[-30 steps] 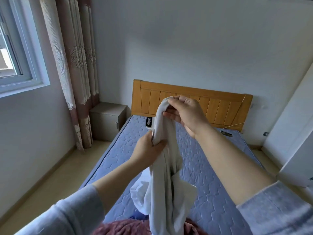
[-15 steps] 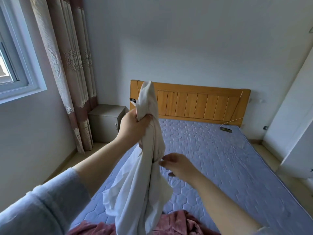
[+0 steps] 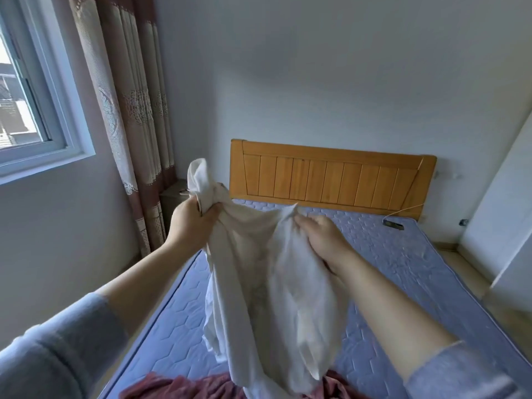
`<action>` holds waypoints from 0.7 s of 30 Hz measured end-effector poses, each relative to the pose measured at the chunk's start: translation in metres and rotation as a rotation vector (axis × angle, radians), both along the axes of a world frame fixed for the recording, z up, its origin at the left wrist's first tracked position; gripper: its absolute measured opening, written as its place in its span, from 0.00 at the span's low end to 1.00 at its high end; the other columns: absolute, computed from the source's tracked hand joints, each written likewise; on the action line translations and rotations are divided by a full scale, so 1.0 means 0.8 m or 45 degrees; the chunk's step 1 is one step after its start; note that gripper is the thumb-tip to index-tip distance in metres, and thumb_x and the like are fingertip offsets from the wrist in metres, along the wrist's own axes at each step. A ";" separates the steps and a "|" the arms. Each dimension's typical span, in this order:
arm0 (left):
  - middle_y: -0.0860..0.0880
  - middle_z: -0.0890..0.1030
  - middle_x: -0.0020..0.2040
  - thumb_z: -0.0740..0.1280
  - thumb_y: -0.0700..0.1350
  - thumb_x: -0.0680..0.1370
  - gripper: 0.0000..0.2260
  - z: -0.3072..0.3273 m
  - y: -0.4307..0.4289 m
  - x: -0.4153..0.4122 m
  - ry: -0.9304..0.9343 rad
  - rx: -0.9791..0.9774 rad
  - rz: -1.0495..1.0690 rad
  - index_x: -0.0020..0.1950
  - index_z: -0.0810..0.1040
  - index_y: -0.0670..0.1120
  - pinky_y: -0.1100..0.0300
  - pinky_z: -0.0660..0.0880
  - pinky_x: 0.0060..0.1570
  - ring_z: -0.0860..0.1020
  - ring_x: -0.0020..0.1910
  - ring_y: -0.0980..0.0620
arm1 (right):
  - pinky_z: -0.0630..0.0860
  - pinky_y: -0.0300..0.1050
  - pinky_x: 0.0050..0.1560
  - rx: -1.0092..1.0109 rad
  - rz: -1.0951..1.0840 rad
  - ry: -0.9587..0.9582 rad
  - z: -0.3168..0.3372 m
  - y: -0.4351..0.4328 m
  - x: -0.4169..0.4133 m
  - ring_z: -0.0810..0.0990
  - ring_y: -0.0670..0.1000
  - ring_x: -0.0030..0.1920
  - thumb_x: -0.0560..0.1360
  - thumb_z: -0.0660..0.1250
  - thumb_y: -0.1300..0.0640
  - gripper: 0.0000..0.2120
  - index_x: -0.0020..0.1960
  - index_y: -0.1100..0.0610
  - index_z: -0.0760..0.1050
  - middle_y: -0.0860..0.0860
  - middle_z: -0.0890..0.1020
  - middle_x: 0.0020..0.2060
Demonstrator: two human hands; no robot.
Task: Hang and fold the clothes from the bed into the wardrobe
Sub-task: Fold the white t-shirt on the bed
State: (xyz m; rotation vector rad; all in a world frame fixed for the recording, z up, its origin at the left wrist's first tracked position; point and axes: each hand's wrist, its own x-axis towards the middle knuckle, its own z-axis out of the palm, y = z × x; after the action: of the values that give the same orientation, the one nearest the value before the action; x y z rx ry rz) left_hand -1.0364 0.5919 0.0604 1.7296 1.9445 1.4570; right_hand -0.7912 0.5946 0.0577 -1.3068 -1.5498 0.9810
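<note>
Over the bed (image 3: 403,269), my left hand (image 3: 191,223) clenches one corner of the white garment (image 3: 267,283), my right hand (image 3: 322,240) pinches the other; the cloth hangs down between them, toward the bed's foot.

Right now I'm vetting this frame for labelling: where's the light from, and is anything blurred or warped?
Head view: daylight enters through the window at left; the white garment held by the left hand and right hand looks slightly soft; wide-angle lens bends the curtain.

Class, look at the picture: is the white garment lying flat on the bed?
No: the left hand and right hand grip the garment and hold it up over the bed.
</note>
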 end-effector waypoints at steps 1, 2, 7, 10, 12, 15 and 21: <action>0.42 0.80 0.39 0.67 0.48 0.78 0.14 -0.008 0.001 0.000 0.037 -0.055 0.007 0.43 0.76 0.37 0.53 0.71 0.38 0.77 0.41 0.41 | 0.74 0.48 0.48 0.016 0.005 0.069 0.012 0.003 -0.003 0.81 0.53 0.44 0.81 0.60 0.51 0.17 0.48 0.63 0.80 0.57 0.84 0.43; 0.43 0.78 0.37 0.67 0.49 0.78 0.15 -0.014 0.001 0.002 0.075 -0.120 0.010 0.40 0.74 0.38 0.54 0.69 0.35 0.77 0.40 0.40 | 0.76 0.48 0.52 0.027 0.004 0.116 0.023 0.007 -0.007 0.82 0.53 0.47 0.81 0.60 0.52 0.15 0.50 0.61 0.80 0.56 0.85 0.46; 0.49 0.74 0.36 0.62 0.55 0.80 0.17 -0.047 -0.017 0.014 0.084 -0.156 -0.176 0.38 0.70 0.45 0.56 0.64 0.35 0.74 0.41 0.45 | 0.77 0.53 0.59 0.089 -0.038 0.176 0.073 0.028 -0.015 0.81 0.55 0.55 0.81 0.60 0.52 0.14 0.58 0.58 0.79 0.57 0.83 0.53; 0.47 0.81 0.47 0.59 0.69 0.74 0.22 -0.042 -0.043 0.023 -0.272 -0.103 -0.438 0.48 0.78 0.52 0.50 0.74 0.49 0.78 0.51 0.48 | 0.78 0.52 0.55 0.112 -0.036 0.109 0.091 0.036 -0.017 0.82 0.55 0.52 0.80 0.59 0.53 0.13 0.54 0.58 0.79 0.55 0.83 0.50; 0.51 0.82 0.52 0.64 0.74 0.65 0.26 -0.029 -0.058 0.035 -0.460 -0.190 -0.674 0.54 0.76 0.59 0.51 0.77 0.54 0.81 0.53 0.53 | 0.77 0.50 0.52 0.108 -0.026 0.094 0.096 0.038 -0.022 0.81 0.54 0.50 0.80 0.59 0.54 0.11 0.49 0.56 0.78 0.55 0.82 0.47; 0.57 0.80 0.56 0.75 0.71 0.56 0.39 -0.017 -0.070 0.063 -0.396 -0.334 -0.841 0.63 0.70 0.61 0.61 0.78 0.50 0.80 0.53 0.59 | 0.75 0.48 0.49 0.091 -0.025 0.116 0.095 0.041 -0.034 0.79 0.54 0.48 0.80 0.59 0.56 0.13 0.53 0.63 0.78 0.57 0.81 0.47; 0.55 0.80 0.46 0.78 0.57 0.64 0.25 0.005 -0.053 0.112 -0.321 -0.285 -0.445 0.54 0.73 0.52 0.63 0.75 0.38 0.78 0.44 0.58 | 0.77 0.53 0.54 0.041 0.063 0.213 0.101 0.032 -0.049 0.80 0.55 0.50 0.81 0.60 0.56 0.10 0.46 0.57 0.78 0.56 0.81 0.46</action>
State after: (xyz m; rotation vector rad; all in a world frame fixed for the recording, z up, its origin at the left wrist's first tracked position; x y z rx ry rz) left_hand -0.9467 0.5493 0.0643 1.5980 1.5206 1.2151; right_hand -0.8304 0.6199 0.1385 -1.1387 -1.4693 1.0647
